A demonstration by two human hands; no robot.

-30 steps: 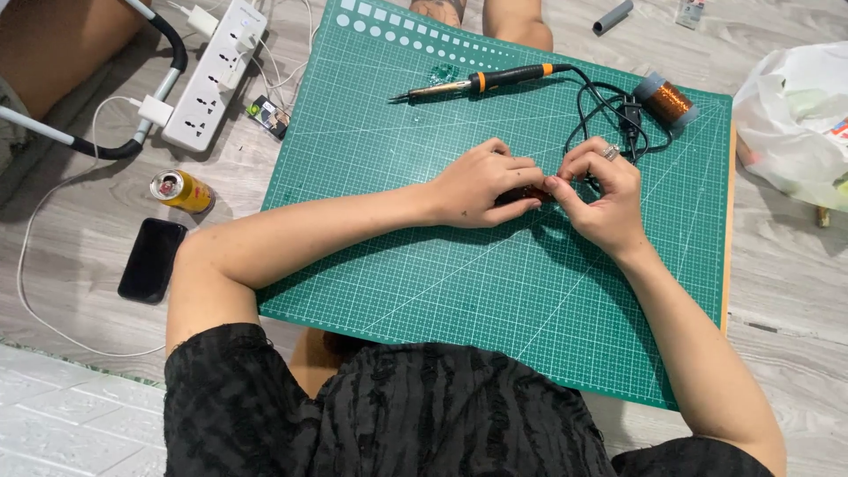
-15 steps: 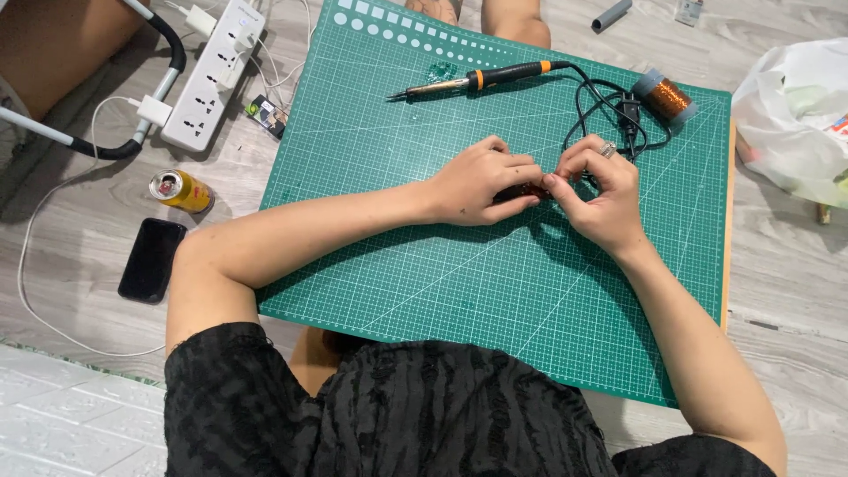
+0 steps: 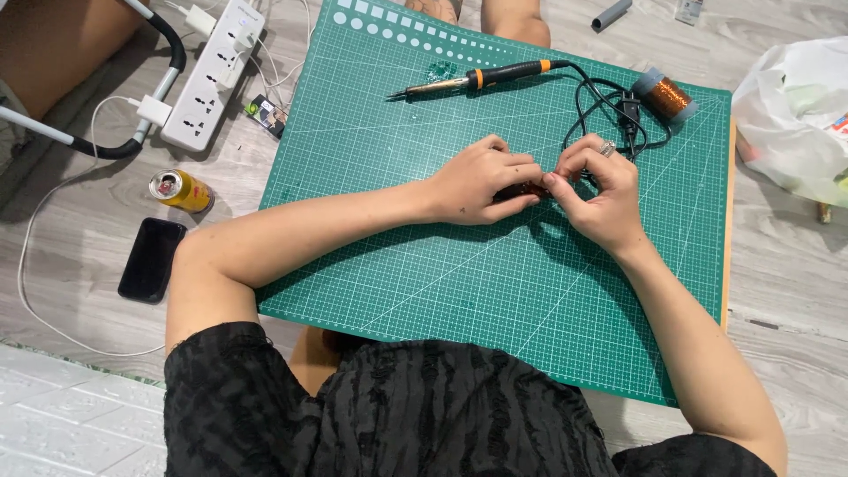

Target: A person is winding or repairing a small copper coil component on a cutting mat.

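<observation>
Small dark part [image 3: 523, 190] | pinched between my left hand [image 3: 481, 181] and right hand [image 3: 601, 194], fingertips clenched on it | unchanged since a second ago, same grip over green mat [image 3: 442, 283] | soldering iron [image 3: 481, 79] untouched

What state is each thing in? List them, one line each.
Left hand: closed on a small dark object, on the mat.
Right hand: pinching the same small dark object.
Soldering iron: lying flat on the green cutting mat, unheld.
Copper wire spool: on its side.
Power strip: plugs inserted.
Drink can: lying down.
Phone: screen dark.
</observation>
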